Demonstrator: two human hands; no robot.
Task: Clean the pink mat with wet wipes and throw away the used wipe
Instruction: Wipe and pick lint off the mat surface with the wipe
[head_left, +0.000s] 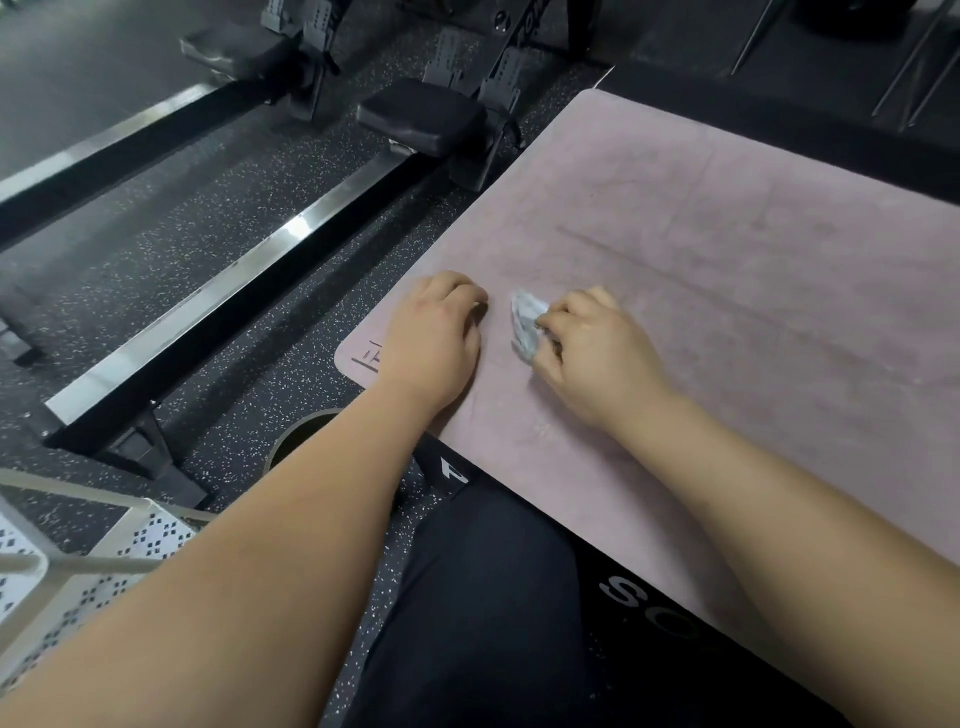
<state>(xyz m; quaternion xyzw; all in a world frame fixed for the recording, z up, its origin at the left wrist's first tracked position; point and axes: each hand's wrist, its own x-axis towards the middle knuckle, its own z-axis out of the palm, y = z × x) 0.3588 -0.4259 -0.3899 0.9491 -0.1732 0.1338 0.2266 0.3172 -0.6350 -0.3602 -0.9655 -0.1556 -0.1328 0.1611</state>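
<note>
One crumpled wipe (524, 325) sits pinched in the right hand (597, 353), beside the curled, empty left hand (431, 332).

Matt pink mat (727, 270); crumpled wipe (525, 322); glossy metal rail (249, 275).

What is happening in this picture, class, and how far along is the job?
A person works at the near corner of a pink mat on a speckled gym floor. The right hand pinches a crumpled wet wipe against the mat; the left hand rests on the mat beside it, fingers curled, holding nothing. The wipe is not yet thrown away.
</note>
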